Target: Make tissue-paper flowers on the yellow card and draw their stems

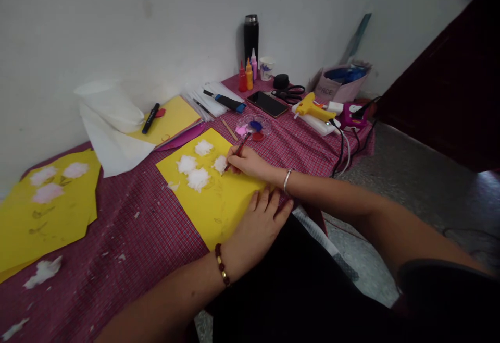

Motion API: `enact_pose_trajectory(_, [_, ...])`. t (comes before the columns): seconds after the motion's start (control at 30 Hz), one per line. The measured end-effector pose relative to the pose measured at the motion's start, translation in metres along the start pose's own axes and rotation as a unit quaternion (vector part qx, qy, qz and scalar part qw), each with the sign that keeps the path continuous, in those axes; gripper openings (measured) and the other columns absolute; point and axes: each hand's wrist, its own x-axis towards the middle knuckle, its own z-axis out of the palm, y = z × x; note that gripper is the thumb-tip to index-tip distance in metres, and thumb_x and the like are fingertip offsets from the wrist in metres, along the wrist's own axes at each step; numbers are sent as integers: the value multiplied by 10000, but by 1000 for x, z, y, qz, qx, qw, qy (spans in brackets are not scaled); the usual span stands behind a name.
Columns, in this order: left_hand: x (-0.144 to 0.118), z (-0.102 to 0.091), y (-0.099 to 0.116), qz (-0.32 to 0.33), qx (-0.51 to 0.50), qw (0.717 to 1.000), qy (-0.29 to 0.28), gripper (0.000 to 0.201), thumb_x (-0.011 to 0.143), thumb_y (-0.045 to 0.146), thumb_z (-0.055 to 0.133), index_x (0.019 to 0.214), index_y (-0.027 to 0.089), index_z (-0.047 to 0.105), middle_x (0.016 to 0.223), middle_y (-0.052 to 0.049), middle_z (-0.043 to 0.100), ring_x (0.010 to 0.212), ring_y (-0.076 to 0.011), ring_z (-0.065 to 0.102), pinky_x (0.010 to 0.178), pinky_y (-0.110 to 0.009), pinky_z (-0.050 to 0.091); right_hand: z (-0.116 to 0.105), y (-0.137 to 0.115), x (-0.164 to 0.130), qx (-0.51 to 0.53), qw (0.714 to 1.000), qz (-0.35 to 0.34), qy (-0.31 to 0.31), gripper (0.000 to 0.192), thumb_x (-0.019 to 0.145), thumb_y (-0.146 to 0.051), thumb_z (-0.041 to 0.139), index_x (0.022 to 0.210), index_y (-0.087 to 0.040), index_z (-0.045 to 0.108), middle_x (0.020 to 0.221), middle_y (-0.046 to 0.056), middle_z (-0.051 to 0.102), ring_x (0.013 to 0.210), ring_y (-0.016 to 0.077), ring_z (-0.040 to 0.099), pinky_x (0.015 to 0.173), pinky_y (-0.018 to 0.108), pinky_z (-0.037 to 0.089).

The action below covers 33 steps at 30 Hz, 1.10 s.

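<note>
Nearest the camera, the left hand (260, 228), with a dark beaded bracelet at its wrist, is laid palm down on the near edge of a bright yellow paper sheet (213, 192); its fingers (269, 202) are spread flat and nothing is gripped. The sheet is carried by a table (128, 228) covered in red checked cloth, and four white fluffy cotton tufts (197, 168) are seen on its far half. Just beyond, the right hand (250, 163), with a silver bangle at its wrist, is closed in a pinch around a thin red-handled paintbrush (238, 154), whose tip is set against the rightmost tuft. A little farther, a clear round plastic palette (253, 125) with pink, blue and red paint is placed. To the left, a second yellow sheet (47, 207) bearing pinkish tufts is laid well apart. Farther back, a black phone (267, 103), black scissors (289, 93), a yellow glue gun (310, 107) and small paint bottles (248, 74) are arranged, and a tall black flask (251, 35) is stood against the wall.
</note>
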Motion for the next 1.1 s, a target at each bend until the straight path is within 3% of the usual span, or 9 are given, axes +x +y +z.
enact_pose_trajectory(0.1, [0, -1, -1, -4, -5, 1000, 3, 532, 974, 181, 375, 1499, 173, 293, 1493, -183, 391, 1395, -337, 348, 1115, -487, 335, 4, -2, 5, -23, 1000, 1, -10, 110, 778, -130, 481, 682, -165, 520, 504, -45, 552, 441, 78, 500, 447, 173, 365])
enact_pose_trajectory(0.33, [0, -2, 0, 0, -13, 1000, 5, 528, 977, 196, 378, 1498, 169, 296, 1501, -185, 377, 1408, -338, 324, 1121, -490, 328, 7, 2, 5, -45, 997, -18, 55, 129, 774, -122, 460, 665, -186, 488, 487, -66, 502, 459, 85, 463, 486, 188, 368])
enact_pose_trajectory(0.73, [0, -1, 0, -3, -13, 1000, 0, 536, 976, 185, 372, 1505, 170, 288, 1495, -185, 382, 1403, -341, 325, 1112, -492, 345, 7, 8, 6, -98, 992, -64, 41, 109, 754, -127, 465, 672, -179, 515, 530, -46, 539, 506, 92, 492, 509, 191, 363])
enact_pose_trajectory(1.1, [0, -3, -1, 0, -9, 1000, 0, 553, 971, 183, 385, 1512, 173, 270, 1496, -175, 380, 1393, -331, 342, 1125, -489, 331, 10, 9, 7, -114, 991, -63, 44, 121, 809, -163, 463, 703, -174, 519, 554, -32, 572, 523, 92, 511, 504, 187, 354])
